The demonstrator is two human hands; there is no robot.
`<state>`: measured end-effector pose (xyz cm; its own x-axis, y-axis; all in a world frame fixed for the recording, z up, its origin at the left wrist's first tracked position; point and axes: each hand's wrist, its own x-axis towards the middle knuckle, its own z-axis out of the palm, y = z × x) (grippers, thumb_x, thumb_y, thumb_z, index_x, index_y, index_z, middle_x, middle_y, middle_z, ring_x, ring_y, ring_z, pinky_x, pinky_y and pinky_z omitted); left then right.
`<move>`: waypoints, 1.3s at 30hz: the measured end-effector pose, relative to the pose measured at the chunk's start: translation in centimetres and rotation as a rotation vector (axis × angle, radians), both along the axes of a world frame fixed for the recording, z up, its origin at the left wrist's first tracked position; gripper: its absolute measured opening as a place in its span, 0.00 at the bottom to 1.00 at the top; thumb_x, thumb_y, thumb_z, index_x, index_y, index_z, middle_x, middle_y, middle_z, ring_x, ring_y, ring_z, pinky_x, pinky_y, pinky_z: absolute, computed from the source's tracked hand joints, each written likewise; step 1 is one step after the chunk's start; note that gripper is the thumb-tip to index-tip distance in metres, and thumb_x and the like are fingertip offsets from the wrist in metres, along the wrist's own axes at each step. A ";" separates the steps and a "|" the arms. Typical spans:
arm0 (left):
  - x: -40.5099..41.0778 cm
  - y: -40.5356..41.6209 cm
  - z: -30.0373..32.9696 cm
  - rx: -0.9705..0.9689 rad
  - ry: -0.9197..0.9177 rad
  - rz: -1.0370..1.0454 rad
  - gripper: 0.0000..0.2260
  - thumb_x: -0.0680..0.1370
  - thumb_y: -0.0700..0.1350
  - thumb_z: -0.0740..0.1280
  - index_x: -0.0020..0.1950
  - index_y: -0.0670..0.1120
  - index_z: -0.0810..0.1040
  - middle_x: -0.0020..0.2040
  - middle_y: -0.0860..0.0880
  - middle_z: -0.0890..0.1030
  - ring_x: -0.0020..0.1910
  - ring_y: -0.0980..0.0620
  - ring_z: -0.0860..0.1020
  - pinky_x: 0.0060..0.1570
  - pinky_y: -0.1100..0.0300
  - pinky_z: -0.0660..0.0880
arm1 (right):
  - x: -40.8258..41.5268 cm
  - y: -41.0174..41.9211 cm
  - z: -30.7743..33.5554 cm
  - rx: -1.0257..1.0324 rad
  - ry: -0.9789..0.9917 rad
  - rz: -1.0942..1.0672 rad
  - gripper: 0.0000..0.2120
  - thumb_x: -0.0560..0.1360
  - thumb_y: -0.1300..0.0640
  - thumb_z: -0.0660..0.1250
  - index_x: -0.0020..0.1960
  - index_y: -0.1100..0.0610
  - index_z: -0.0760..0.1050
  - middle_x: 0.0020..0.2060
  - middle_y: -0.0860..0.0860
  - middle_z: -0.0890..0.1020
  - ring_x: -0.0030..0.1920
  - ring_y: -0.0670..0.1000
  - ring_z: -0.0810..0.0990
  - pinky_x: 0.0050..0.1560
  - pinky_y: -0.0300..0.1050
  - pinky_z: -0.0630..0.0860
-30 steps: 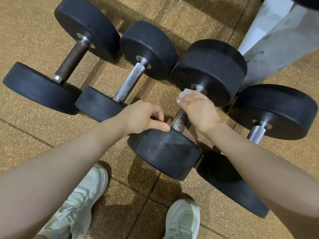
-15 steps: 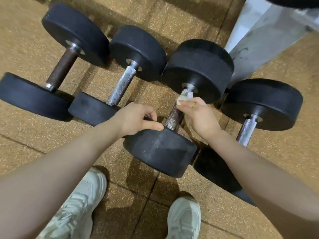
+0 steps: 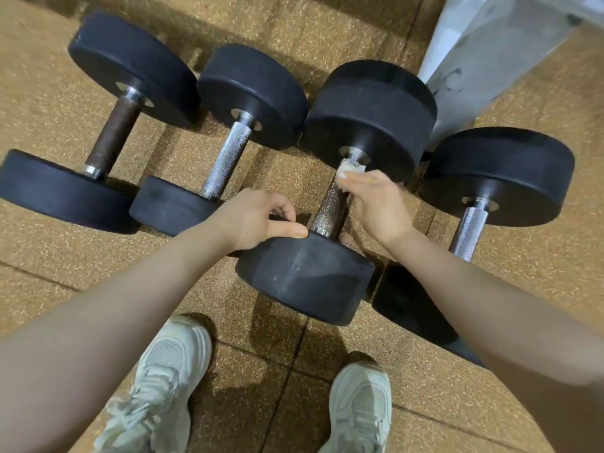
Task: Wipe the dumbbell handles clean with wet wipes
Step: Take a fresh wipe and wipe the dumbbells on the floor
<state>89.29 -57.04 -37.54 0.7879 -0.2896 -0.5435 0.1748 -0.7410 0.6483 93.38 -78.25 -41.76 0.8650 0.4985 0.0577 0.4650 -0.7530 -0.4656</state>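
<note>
My left hand (image 3: 251, 220) is gripping the near weight (image 3: 304, 276), steadying the dumbbell. My right hand (image 3: 376, 204) is pinching the wet wipe (image 3: 349, 168) against its handle (image 3: 333, 207), rubbing.

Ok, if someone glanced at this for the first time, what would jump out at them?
Four black dumbbells lie in a row on the speckled brown floor, filling the upper half of the view. At the third dumbbell, the right hand presses a white wet wipe to the far end of its handle, while the left hand holds the near weight. Pale sneakers show at the bottom.
</note>
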 end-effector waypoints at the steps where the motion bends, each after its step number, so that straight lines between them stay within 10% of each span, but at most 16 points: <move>1: 0.0 0.0 0.0 -0.001 0.000 0.004 0.12 0.69 0.57 0.70 0.45 0.51 0.77 0.48 0.54 0.78 0.52 0.56 0.73 0.53 0.61 0.66 | -1.0 0.0 0.0 0.030 0.034 0.096 0.19 0.61 0.76 0.63 0.45 0.62 0.83 0.42 0.60 0.84 0.42 0.60 0.83 0.46 0.46 0.79; 6: 0.1 0.0 0.0 -0.006 -0.010 0.006 0.12 0.69 0.55 0.70 0.45 0.49 0.78 0.43 0.57 0.76 0.49 0.56 0.72 0.52 0.61 0.65 | -1.5 -1.0 0.7 0.317 0.594 -0.079 0.14 0.74 0.71 0.62 0.54 0.59 0.80 0.51 0.50 0.81 0.52 0.53 0.81 0.55 0.31 0.73; 11: 0.0 -0.1 0.2 -0.061 0.026 0.047 0.19 0.63 0.60 0.68 0.44 0.48 0.77 0.43 0.54 0.77 0.48 0.54 0.73 0.56 0.57 0.69 | 2.0 -1.4 0.1 0.316 0.204 -0.483 0.15 0.74 0.72 0.60 0.53 0.62 0.81 0.53 0.56 0.82 0.54 0.47 0.78 0.62 0.42 0.72; 16: -0.1 -0.1 0.1 -0.043 -0.008 0.059 0.12 0.68 0.53 0.72 0.44 0.47 0.77 0.43 0.54 0.78 0.49 0.54 0.75 0.53 0.63 0.66 | -1.9 0.0 -1.1 0.237 0.192 -0.072 0.14 0.71 0.74 0.63 0.50 0.62 0.82 0.47 0.56 0.84 0.49 0.49 0.76 0.56 0.33 0.69; 19: -0.1 -0.2 0.1 -0.027 -0.014 0.055 0.11 0.69 0.53 0.72 0.44 0.48 0.77 0.41 0.58 0.76 0.48 0.55 0.73 0.46 0.67 0.62 | -2.3 -0.7 0.2 0.245 0.582 -0.011 0.13 0.74 0.72 0.63 0.51 0.61 0.81 0.51 0.49 0.81 0.53 0.43 0.77 0.58 0.26 0.67; 26: -0.1 -0.2 0.1 -0.044 0.017 0.066 0.13 0.69 0.54 0.71 0.46 0.47 0.78 0.45 0.53 0.77 0.48 0.56 0.72 0.51 0.62 0.65 | 1.4 -0.5 0.0 0.903 0.883 -1.274 0.13 0.74 0.72 0.57 0.48 0.61 0.78 0.41 0.55 0.81 0.41 0.51 0.79 0.49 0.41 0.78; 29: -0.1 -0.1 0.1 -0.052 0.008 0.064 0.12 0.69 0.53 0.71 0.45 0.48 0.77 0.43 0.55 0.77 0.48 0.56 0.72 0.50 0.63 0.65 | 0.7 2.0 -0.2 0.977 1.003 -1.115 0.11 0.73 0.74 0.58 0.46 0.63 0.76 0.38 0.56 0.78 0.37 0.49 0.76 0.39 0.34 0.76; 35: -0.2 -0.1 0.1 -0.036 -0.016 0.049 0.12 0.69 0.54 0.71 0.45 0.48 0.77 0.42 0.57 0.76 0.47 0.56 0.73 0.48 0.63 0.65 | -1.7 -0.1 0.0 0.415 1.345 -0.799 0.13 0.72 0.75 0.64 0.54 0.64 0.75 0.40 0.55 0.80 0.40 0.50 0.83 0.56 0.45 0.77; 39: -0.1 -0.1 0.2 -0.018 -0.014 0.026 0.11 0.70 0.54 0.71 0.44 0.50 0.76 0.40 0.60 0.73 0.48 0.55 0.72 0.48 0.63 0.64 | 1.2 -0.6 -0.3 0.765 1.254 -1.065 0.12 0.74 0.75 0.60 0.48 0.61 0.75 0.44 0.57 0.78 0.39 0.49 0.79 0.36 0.33 0.79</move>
<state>89.20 -57.16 -37.39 0.8028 -0.2787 -0.5272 0.1843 -0.7248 0.6638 94.62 -78.85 -42.09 0.4675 -0.0576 -0.8821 -0.8801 0.0636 -0.4705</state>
